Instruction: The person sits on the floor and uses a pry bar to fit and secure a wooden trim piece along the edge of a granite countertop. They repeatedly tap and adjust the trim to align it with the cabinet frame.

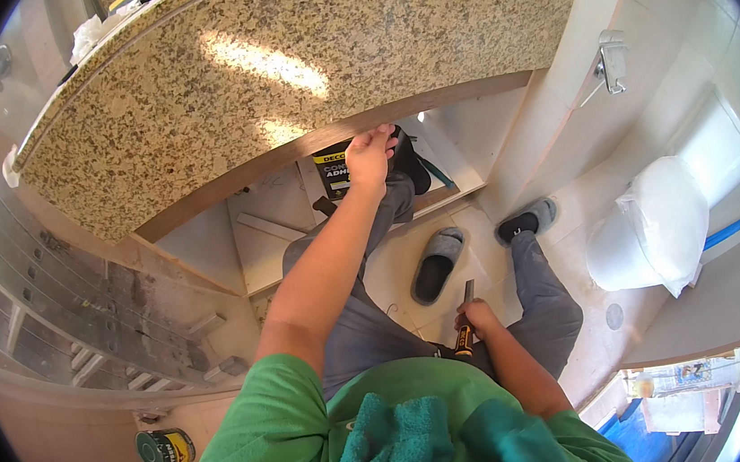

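Note:
My left hand (368,159) reaches up to the lower edge of a wooden strip (324,138) under the granite countertop (351,48). Its fingers are bent in together at that edge; whether anything is between them is hidden. Low in front of my body, my right hand (480,317) is closed round the black and yellow handle of a chisel (465,338). The flat grey blade points up and away from me. Behind my left hand, inside the open cabinet, stands a black and yellow can (335,179).
One slipper (438,266) lies loose on the tiles; another (538,218) is by my right foot. A wood strip (270,226) lies in the cabinet. To the right is a plastic-covered toilet (649,229). A ladder (62,299) and green-yellow can (166,450) are left.

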Motion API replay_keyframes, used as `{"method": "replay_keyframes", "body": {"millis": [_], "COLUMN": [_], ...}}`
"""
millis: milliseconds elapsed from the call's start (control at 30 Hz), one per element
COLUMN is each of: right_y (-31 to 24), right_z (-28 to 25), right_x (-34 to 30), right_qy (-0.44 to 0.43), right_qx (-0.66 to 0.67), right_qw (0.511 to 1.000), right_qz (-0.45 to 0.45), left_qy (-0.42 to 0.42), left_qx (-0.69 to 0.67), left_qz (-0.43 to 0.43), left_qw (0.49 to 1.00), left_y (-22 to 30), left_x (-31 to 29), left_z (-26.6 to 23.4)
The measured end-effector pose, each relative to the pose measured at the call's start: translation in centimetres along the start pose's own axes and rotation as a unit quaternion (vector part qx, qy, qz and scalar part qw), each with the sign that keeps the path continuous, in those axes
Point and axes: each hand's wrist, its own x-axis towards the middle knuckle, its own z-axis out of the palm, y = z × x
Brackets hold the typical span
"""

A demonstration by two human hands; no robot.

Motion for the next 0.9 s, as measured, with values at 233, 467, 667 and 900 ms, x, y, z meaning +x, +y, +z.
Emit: {"method": "replay_keyframes", "body": {"millis": [233, 467, 667, 900], "right_y": [-0.2, -0.2, -0.2, -0.3], "right_z": [0.1, 0.2, -0.3, 0.2], "right_x": [0.0, -0.1, -0.2, 0.0], "right_qy": [-0.009, 0.003, -0.006, -0.007], "right_qx": [-0.02, -0.009, -0.01, -0.021], "right_qw": [1.0, 1.0, 1.0, 1.0], "right_qz": [-0.004, -0.004, -0.013, -0.002], "left_qy": [0.03, 0.03, 0.03, 0.021], "left_qx": [-0.037, -0.058, -0.091, -0.109], "left_qz": [0.012, -0.033, -0.04, -0.063], "left_qw": [0.999, 0.997, 0.995, 0.992], "left_y": [-0.1, 0.2, -0.2, -0.3], "left_x": [-0.6, -0.5, -0.8, -0.7], "left_z": [-0.8, 1.6, 0.9, 1.6]}}
